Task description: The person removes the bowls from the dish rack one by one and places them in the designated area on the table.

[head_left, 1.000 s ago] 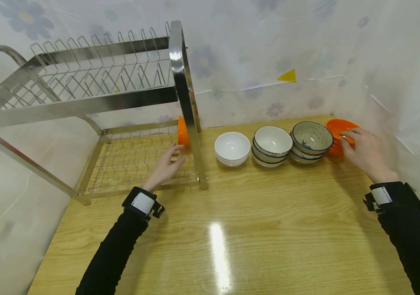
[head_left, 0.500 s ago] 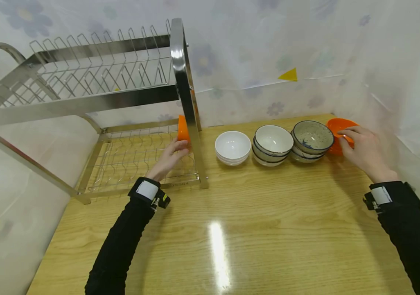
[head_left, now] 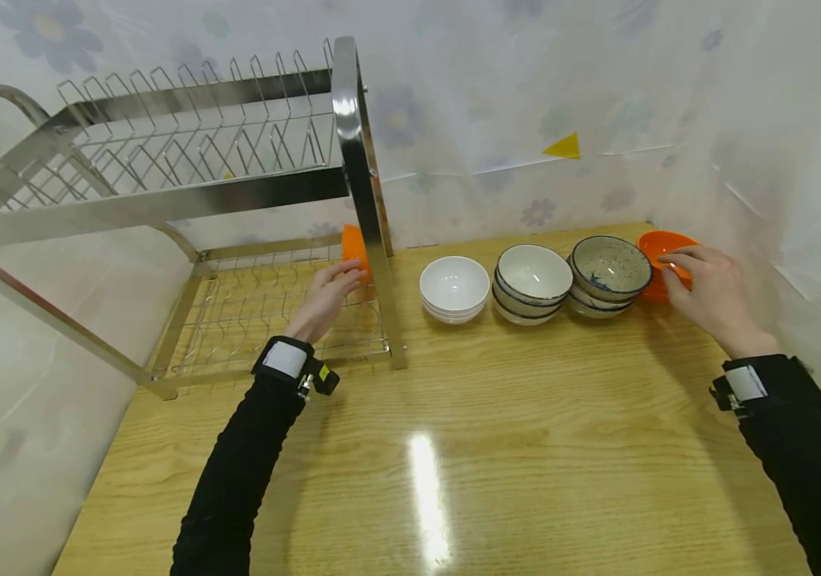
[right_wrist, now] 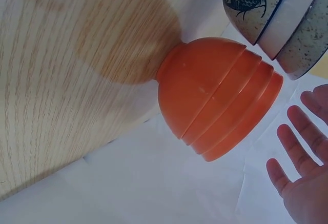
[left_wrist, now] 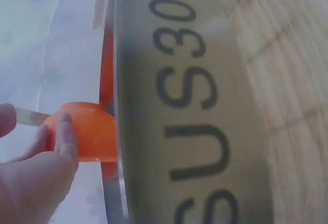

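Observation:
An orange bowl (head_left: 354,243) stands on its side at the right end of the rack's lower shelf, against the upright. My left hand (head_left: 324,298) reaches in over that shelf. In the left wrist view its straight fingers (left_wrist: 66,137) rest on the outside of the orange bowl (left_wrist: 95,137), the thumb apart from it. My right hand (head_left: 716,300) hovers beside a stack of orange bowls (head_left: 658,242) at the far right. In the right wrist view its spread fingers (right_wrist: 292,144) stay clear of the nested orange bowls (right_wrist: 205,88) and hold nothing.
The steel two-tier dish rack (head_left: 238,192) fills the left side of the table (head_left: 526,448). Stacked white bowls (head_left: 454,288), blue-rimmed bowls (head_left: 531,280) and speckled bowls (head_left: 608,272) line the back. Sheeting hangs behind and at both sides.
My left hand has moved up and right to touch the orange bowl in the rack. That bowl's top has shifted slightly left. My right hand stays almost still.

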{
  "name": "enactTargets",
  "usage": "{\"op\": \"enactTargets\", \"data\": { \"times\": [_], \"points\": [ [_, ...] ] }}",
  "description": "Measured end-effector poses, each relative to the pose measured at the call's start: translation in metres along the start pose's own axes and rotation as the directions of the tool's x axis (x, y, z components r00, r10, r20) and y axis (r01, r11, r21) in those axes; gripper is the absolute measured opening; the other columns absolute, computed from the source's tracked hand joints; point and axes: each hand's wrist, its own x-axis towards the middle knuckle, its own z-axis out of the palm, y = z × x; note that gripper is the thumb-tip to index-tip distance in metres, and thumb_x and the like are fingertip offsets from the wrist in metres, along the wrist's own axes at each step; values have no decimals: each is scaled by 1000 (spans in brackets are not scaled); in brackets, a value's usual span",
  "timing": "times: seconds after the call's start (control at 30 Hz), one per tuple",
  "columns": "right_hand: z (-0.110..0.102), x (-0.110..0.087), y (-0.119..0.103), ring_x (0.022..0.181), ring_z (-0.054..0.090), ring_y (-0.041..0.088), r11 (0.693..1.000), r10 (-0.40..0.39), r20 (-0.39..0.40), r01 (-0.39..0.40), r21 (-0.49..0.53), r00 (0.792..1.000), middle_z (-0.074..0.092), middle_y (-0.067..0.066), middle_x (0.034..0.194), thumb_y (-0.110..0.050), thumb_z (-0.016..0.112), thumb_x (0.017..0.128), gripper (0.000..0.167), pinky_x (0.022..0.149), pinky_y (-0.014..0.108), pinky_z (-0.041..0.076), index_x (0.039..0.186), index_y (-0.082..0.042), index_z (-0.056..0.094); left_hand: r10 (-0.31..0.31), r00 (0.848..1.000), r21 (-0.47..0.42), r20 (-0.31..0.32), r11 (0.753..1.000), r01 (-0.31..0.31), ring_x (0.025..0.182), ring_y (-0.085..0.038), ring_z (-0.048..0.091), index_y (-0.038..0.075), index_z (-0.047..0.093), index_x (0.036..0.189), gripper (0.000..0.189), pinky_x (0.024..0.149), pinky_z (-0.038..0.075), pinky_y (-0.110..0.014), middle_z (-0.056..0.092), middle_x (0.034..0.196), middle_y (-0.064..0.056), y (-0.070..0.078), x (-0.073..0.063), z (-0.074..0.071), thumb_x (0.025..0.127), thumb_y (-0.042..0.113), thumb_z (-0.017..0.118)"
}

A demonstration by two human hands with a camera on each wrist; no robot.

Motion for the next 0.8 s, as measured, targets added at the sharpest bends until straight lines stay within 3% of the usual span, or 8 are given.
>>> {"op": "enactTargets", "data": {
  "times": [0.17,0.33,0.43,0.53,0.63,0.7,0.8],
  "points": [
    [0,0,-1,101,58,51,1000,0,-6,0,9,1000,66,34,110,1,62,91,19,88,61,45,105,12,70,77,994,-51,-83,995,-81,132,-25,50,-9,42,146,43,127,25,-48,47,144,-23,3,-8,-3,107,9,44],
    [1,1,-2,101,58,51,1000,-6,-6,6,11,1000,66,33,110,1,63,91,19,87,61,45,106,11,71,157,957,14,-243,987,-159,99,-5,63,-5,61,123,25,109,49,-32,59,115,1,9,-16,-2,101,6,59],
    [1,2,-4,101,58,51,1000,-9,-6,9,10,1000,66,33,111,1,64,91,19,87,60,45,106,11,71,177,933,84,-313,984,-158,90,-2,64,5,60,107,12,90,55,-20,59,106,3,13,-23,-2,97,7,65],
    [-1,2,-7,103,58,51,1000,-11,1,11,6,1000,66,33,112,-1,64,91,20,90,61,44,107,11,70,219,923,169,-317,970,-172,88,-2,63,8,51,106,21,82,55,-16,60,108,-3,15,-31,-4,95,9,68],
    [-1,2,-10,106,57,51,1000,-17,11,17,7,1000,65,33,113,-1,63,92,21,94,61,42,108,11,70,304,911,329,-278,921,-207,86,-7,61,3,51,119,31,78,51,-14,62,114,-15,17,-40,-9,95,12,69],
    [-1,2,-12,107,56,50,1000,-22,11,21,13,1000,65,33,112,0,63,91,21,95,61,42,108,11,70,370,896,470,-245,854,-224,86,-12,60,0,55,126,36,76,48,-13,64,116,-20,16,-46,-13,96,13,69],
    [1,3,-15,106,57,49,999,-45,-10,45,13,999,66,32,111,2,65,89,21,95,61,42,107,11,71,454,870,619,-194,745,-250,86,-22,59,-4,64,119,29,75,44,-17,66,112,-23,17,-57,-17,95,11,69]
  ]
}}
